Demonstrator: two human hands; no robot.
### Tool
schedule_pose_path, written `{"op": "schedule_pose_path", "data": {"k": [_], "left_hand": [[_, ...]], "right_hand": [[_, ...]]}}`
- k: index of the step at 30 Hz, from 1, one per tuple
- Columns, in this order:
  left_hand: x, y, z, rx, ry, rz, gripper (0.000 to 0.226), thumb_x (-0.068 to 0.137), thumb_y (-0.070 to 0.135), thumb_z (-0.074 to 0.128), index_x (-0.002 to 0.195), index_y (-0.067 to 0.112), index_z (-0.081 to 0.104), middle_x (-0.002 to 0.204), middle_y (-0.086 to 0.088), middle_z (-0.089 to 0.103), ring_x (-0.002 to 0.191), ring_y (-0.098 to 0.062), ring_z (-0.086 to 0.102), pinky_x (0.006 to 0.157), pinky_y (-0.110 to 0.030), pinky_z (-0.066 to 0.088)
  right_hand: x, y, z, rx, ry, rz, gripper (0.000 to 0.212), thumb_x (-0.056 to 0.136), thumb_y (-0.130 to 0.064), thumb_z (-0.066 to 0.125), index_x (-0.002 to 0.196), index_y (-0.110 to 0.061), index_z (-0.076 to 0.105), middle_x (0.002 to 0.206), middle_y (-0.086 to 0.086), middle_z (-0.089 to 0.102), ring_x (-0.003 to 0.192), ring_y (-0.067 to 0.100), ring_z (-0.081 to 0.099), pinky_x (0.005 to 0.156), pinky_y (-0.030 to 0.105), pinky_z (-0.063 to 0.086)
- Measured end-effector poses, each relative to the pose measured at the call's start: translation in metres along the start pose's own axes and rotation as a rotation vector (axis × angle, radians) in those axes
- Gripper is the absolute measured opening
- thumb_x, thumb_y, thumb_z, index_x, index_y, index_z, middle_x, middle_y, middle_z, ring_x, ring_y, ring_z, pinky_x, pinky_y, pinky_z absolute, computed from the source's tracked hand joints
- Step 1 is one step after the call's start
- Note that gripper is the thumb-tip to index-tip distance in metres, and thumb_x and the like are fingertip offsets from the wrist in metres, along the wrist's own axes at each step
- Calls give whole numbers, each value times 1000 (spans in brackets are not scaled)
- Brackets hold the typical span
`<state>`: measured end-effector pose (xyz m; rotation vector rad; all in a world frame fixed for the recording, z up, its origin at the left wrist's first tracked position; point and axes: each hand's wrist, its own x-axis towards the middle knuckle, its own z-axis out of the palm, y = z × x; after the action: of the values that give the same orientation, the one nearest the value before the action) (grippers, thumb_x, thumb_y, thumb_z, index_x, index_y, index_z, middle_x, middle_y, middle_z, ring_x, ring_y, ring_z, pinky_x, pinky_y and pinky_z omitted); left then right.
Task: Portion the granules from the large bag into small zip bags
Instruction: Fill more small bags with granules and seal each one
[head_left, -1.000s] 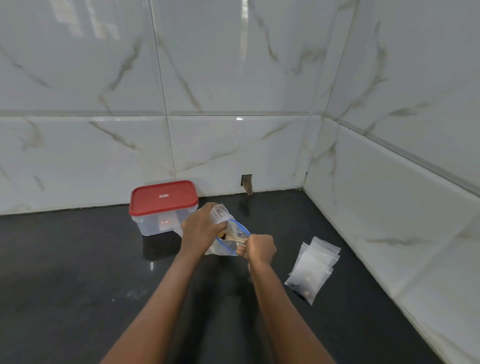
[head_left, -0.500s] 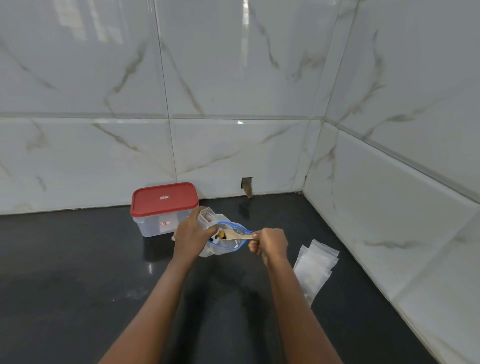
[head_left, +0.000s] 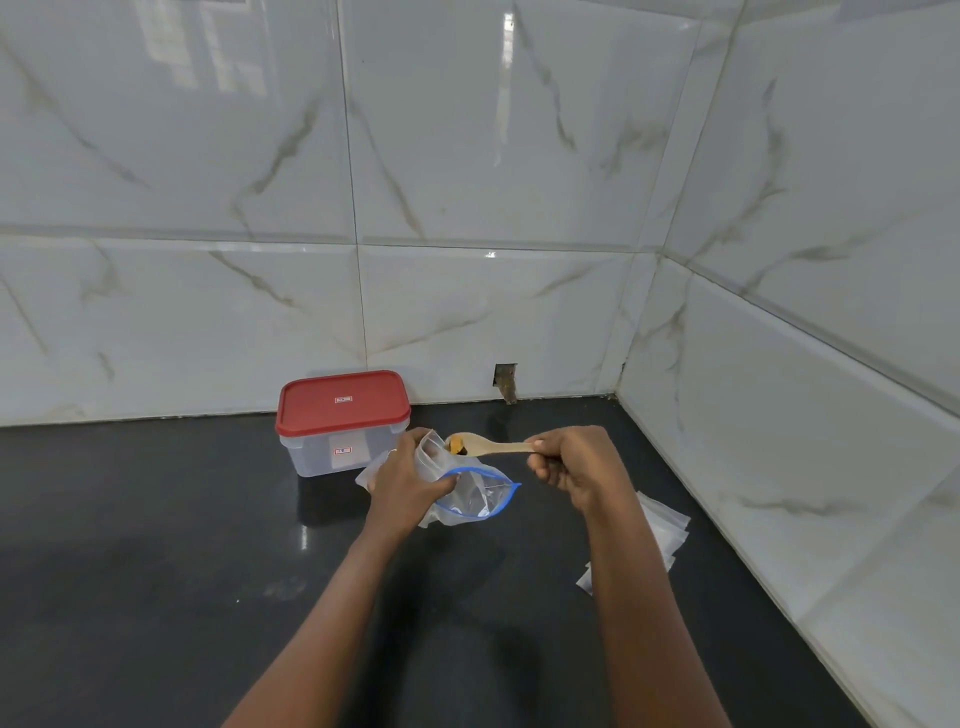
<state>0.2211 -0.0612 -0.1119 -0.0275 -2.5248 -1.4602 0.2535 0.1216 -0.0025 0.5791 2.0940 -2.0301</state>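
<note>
Two bare hands are working above a glossy black countertop (head_left: 156, 571). The left hand (head_left: 410, 483) is gripping a small clear plastic zip bag (head_left: 431, 453) by its mouth, and its thumb seems to be pressing on the rim of the large clear bag with a blue zip strip (head_left: 480, 496), which is slumping on the counter just beneath. The right hand (head_left: 571, 462) is pinching the handle end of a pale wooden spoon (head_left: 491, 446), whose bowl is carrying yellow-brown granules (head_left: 457, 444) right at the small bag's opening. Both bags are looking thin, limp and slippery, so holding them at the stiffer zip edge is probably wisest. The granules are likely light and quick to scatter. A stack of spare clear zip bags (head_left: 667, 525) is lying to the right. Behind, a clear plastic box with a red lid (head_left: 340, 400) is bearing small red labels (head_left: 343, 451), too tiny to read.
</note>
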Motion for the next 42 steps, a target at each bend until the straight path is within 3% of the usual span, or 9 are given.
{"op": "schedule_pose_path", "data": {"k": [4,7,11,16,20,24,32,37,42], "left_hand": [[-5,1,1,-9,-11,16,59,71,22,80,113,31,40,107,13,51,98,-11,53,82,-23,44],[-5,1,1,-3,-4,-9,60,72,23,79,120,24,43,114,7,54,98,-9,51,86,-23,44],[-5,3,-1,0,25,-46,63,74,24,78,125,20,43,122,1,54,102,-10,49,90,-27,44],[-6,3,-3,11,28,-87,63,74,28,78,125,21,42,122,0,55,106,-16,53,91,-30,44],[-7,3,-6,-3,39,-90,59,74,27,77,123,21,45,116,2,56,106,-16,54,90,-33,46],[-8,4,-13,-47,90,-81,50,76,28,75,119,21,50,106,5,58,97,-14,54,80,-26,41],[-17,11,-23,-143,186,-37,25,81,19,71,102,24,58,92,7,63,83,-4,57,67,-4,40],[-17,11,-27,-80,249,1,28,79,21,72,104,25,60,92,7,65,86,-9,60,82,-27,50],[-12,19,-23,-33,282,29,36,75,18,74,110,18,61,95,0,68,87,-18,62,77,-32,50]], "right_hand": [[-1,3,22,-194,66,-148,23,94,2,45,102,6,67,65,13,56,48,14,50,45,16,48],[1,10,33,-485,116,-351,23,94,-4,52,109,-4,69,82,10,65,58,10,58,69,24,57],[-5,10,40,-688,102,-511,27,93,-5,53,116,-10,68,108,10,70,88,17,65,89,26,54],[-17,4,39,-800,89,-596,31,93,-5,54,121,-11,65,115,8,68,96,18,64,90,22,50],[-18,-2,24,-740,197,-585,29,92,-3,51,110,-11,71,103,10,71,88,22,67,88,31,55],[-8,2,13,-957,156,-462,33,83,-2,47,99,-14,74,99,13,68,89,26,66,85,33,54],[18,56,73,-1193,-15,-491,35,93,-5,43,123,-11,59,118,11,60,97,21,58,86,28,47],[20,52,73,-1114,85,-515,31,98,-6,35,117,-4,59,115,13,63,105,26,61,85,33,47],[23,47,67,-1132,200,-604,28,99,-9,39,123,-8,53,117,10,63,105,23,62,85,30,50]]}}
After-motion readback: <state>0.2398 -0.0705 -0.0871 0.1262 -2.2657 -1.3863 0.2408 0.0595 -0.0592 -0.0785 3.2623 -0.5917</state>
